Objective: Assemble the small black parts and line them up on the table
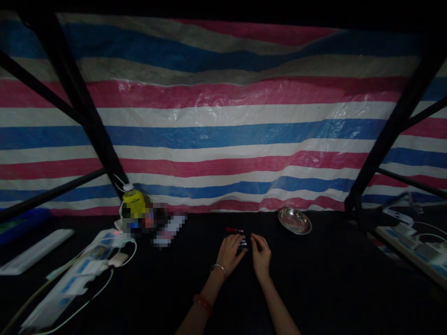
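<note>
My left hand (230,253), with a silver bangle and a red bracelet on its arm, lies over small silvery pieces (243,244) on the black table (335,279). Its fingers partly cover them, and I cannot make out whether it grips any. Just to the right, my right hand (261,256) has its thumb and forefinger drawn together near the same pieces; anything between the fingertips is too small to tell. A small red object with a silvery end (234,230) lies just beyond my left hand.
A round metal dish (295,221) stands at the back right. At the left are a yellow-labelled bottle (134,204), a blurred flat item (169,231), a power strip (75,279) with cables and a white bar (37,252). Black frame posts flank a striped sheet (223,135).
</note>
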`<state>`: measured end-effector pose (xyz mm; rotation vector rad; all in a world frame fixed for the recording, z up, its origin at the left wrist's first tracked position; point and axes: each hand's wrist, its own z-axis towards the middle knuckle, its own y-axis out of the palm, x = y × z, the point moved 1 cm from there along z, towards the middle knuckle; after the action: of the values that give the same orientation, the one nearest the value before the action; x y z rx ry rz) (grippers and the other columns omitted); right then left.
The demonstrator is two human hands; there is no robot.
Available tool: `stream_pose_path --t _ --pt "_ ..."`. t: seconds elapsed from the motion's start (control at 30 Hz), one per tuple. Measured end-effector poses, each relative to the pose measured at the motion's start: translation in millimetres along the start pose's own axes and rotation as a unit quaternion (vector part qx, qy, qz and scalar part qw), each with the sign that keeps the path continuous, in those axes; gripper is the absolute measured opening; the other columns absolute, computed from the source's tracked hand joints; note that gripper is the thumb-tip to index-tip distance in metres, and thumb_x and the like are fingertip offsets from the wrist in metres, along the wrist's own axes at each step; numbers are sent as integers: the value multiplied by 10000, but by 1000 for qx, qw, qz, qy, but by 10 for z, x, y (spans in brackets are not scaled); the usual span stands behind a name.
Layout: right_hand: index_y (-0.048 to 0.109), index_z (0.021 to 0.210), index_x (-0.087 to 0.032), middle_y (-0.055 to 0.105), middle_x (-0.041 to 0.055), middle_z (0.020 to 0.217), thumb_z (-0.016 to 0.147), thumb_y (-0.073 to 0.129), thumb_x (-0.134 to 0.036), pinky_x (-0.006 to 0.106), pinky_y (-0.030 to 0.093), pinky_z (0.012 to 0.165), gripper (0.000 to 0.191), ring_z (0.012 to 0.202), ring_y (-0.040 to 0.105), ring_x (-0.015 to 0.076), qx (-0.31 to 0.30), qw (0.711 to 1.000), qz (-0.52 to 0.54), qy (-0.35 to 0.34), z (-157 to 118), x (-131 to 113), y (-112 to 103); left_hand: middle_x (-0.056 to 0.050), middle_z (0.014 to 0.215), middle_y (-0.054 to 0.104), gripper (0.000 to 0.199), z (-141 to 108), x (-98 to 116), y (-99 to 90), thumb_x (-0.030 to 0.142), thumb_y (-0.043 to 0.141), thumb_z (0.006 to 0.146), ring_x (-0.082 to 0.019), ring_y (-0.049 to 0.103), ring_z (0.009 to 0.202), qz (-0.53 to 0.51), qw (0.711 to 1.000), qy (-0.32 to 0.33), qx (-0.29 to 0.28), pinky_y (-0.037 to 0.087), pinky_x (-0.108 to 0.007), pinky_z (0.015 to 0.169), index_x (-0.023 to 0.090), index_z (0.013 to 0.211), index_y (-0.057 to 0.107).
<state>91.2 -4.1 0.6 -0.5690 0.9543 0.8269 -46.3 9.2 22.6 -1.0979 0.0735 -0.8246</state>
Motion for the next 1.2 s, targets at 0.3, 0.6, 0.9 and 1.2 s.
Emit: stream_pose_path --t 0.3,0.6,0.9,1.2 --pt "659 946 -168 640 105 953 847 476 -355 339 483 815 279 907 601 202 -18 999 30 -10 -189 -260 140 -55 1187 585 495 -25 9 -17 179 477 820 -191 530 1043 2 999 16 -34 397 -354 919 243 1306 406" --pt "667 926 -177 652 88 895 804 559 -305 333 493 760 207 838 611 196 -12 997 71 -25 -199 -280 152 -76 1227 562 568 -62 5 -14 125 473 790 -194 564 972 33 998 43 -22 438 -358 851 187 1339 339" --pt "661 913 -170 653 84 901 785 578 -327 333 484 763 219 840 608 199 -13 993 113 29 -180 -243 116 -98 1262 537 528 -58 24 -8 177 396 853 -181 582 1014 25 996 86 -7 449 -345 868 188 1370 289" --pt "656 899 -166 648 80 883 779 587 -333 324 490 757 217 824 611 192 -23 990 129 47 -186 -235 118 -89 1045 648 503 -67 -6 28 220 393 881 -184 614 883 32 995 91 0 474 -340 793 177 1371 284"
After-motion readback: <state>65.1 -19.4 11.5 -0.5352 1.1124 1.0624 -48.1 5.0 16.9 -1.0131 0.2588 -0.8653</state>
